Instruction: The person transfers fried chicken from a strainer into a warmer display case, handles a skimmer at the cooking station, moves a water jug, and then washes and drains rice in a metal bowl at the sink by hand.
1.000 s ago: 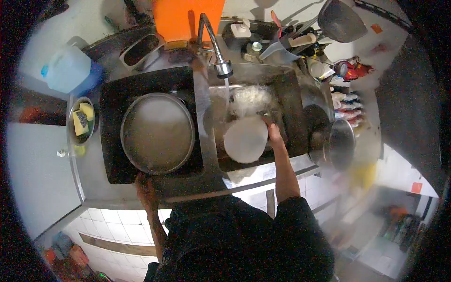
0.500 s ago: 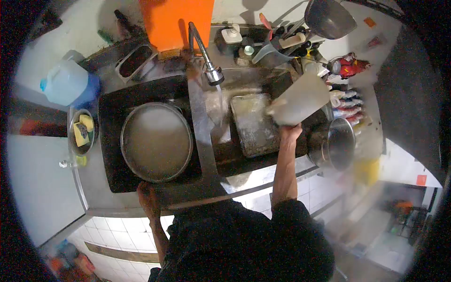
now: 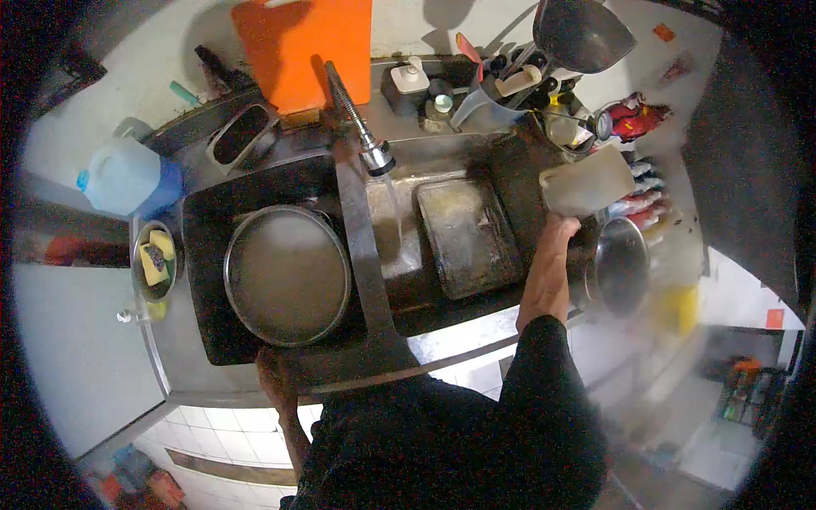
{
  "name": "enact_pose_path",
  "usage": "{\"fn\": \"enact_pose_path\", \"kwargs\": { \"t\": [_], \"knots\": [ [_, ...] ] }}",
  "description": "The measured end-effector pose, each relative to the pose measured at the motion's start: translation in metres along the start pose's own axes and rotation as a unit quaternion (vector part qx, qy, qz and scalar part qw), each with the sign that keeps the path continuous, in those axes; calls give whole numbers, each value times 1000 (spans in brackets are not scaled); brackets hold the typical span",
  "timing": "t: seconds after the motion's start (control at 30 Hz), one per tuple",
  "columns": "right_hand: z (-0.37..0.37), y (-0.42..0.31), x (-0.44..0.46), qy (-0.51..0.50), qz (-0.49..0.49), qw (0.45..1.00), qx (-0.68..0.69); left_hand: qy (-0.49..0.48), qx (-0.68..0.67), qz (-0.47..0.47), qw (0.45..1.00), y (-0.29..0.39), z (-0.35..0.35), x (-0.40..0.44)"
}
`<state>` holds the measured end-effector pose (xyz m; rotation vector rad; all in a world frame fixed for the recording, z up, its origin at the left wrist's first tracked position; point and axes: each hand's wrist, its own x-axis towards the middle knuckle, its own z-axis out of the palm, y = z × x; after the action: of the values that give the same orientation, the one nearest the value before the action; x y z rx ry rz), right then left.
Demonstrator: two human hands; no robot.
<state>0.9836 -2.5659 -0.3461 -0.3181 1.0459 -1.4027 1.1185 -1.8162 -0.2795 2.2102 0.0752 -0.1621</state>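
Note:
My right hand (image 3: 561, 231) is closed on a whitish, cloudy plastic pitcher (image 3: 591, 180), held tilted above the right side of the sink. Below and left of it, a worn rectangular metal tray (image 3: 470, 238) lies in the right basin. Water runs from the spring-neck faucet (image 3: 376, 159) into that basin, left of the tray. In the left basin sits a large round pot (image 3: 289, 276) full of cloudy brownish water. My left hand (image 3: 274, 374) is at the sink's front edge, just below the pot; its fingers are dark and hard to make out.
A steel pot (image 3: 623, 265) stands on the right counter by several bottles. Behind the sink are an orange cutting board (image 3: 310, 55), a soap dispenser (image 3: 410, 78) and a utensil jug (image 3: 484, 106). On the left are a blue-liquid jug (image 3: 127, 178) and a bowl (image 3: 155, 289) of sponges.
My right hand has carried the pitcher to the right, from over the tray toward the counter's right side. The left hand stays near the front edge. The view has shifted slightly.

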Motion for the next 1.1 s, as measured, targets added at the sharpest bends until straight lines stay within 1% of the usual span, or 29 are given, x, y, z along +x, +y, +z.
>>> {"fn": "enact_pose_path", "kwargs": {
  "t": [0.03,0.07,0.1,0.17,0.2,0.27,0.3,0.33,0.37,0.4,0.43,0.47,0.5,0.53,0.57,0.6,0.63,0.67,0.73,0.77,0.8,0.83,0.87,0.93,0.97,1.0,1.03,1.07,1.1],
  "knots": [
    [0,-3,-2,-39,18,993,114,-2,-3,-11,1000,-1,1,-1],
    [1,-7,-3,-78,35,970,225,-4,-3,-12,1000,-2,0,-2],
    [6,-14,-19,-77,32,971,224,-15,9,-11,1000,10,-2,-2],
    [30,-38,-81,-140,-4,980,142,-26,16,-10,999,25,1,0],
    [38,-48,-109,-141,-4,980,140,-17,41,1,999,29,2,0],
    [41,-59,-150,-100,172,949,243,-6,70,6,997,18,4,-2],
    [31,-55,-127,-96,176,950,239,-11,14,29,999,-1,8,0],
    [17,-48,-81,-76,193,940,269,-16,-45,53,997,-13,9,0],
    [8,-40,-48,-59,210,928,301,-14,-45,51,998,-7,8,-1],
    [6,-32,-38,-61,212,928,300,-20,-8,12,1000,10,8,-1],
    [7,-25,-31,-118,133,953,246,-25,28,-27,999,19,9,0],
    [13,-23,-39,-172,51,966,188,-22,27,-30,999,6,11,1],
    [15,-21,-50,-174,56,966,185,-41,-268,-63,960,-16,16,3],
    [27,-23,-87,-136,77,965,212,-49,-539,-87,836,-32,15,1],
    [35,-22,-118,-99,102,961,238,-34,-539,-88,837,-28,9,-2],
    [32,-20,-132,-82,134,965,210,-20,-291,-35,956,-11,6,-3],
    [21,-9,-145,-122,132,965,192,-6,-19,10,1000,5,3,-5],
    [12,4,-156,-164,132,962,174,10,-16,-3,1000,18,2,-4],
    [16,32,-214,-144,76,986,33,-28,-48,-44,997,34,-3,3],
    [4,45,-246,-225,77,971,-25,-12,-45,-57,997,28,-5,6],
    [-4,60,-279,-306,77,946,-78,-9,-16,-35,999,17,-2,9],
    [0,72,-330,-403,64,905,-122,-9,14,-14,1000,3,0,13],
    [3,85,-379,-495,48,853,-161,3,17,-24,1000,-12,6,19],
    [-14,145,-431,-604,138,765,-177,42,39,173,983,-40,17,37],
    [-13,158,-454,-669,34,648,-362,50,41,167,984,-40,19,51],
    [-11,169,-472,-693,-76,491,-523,8,12,81,997,-37,25,66],
    [-18,200,-477,-699,-74,485,-521,-34,-17,-4,999,-34,29,80],
    [-32,248,-472,-707,-118,503,-482,-26,-18,-8,999,-38,33,94],
    [-42,284,-469,-713,-161,521,-441,-24,-84,-5,996,-45,39,108]
  ]
}}
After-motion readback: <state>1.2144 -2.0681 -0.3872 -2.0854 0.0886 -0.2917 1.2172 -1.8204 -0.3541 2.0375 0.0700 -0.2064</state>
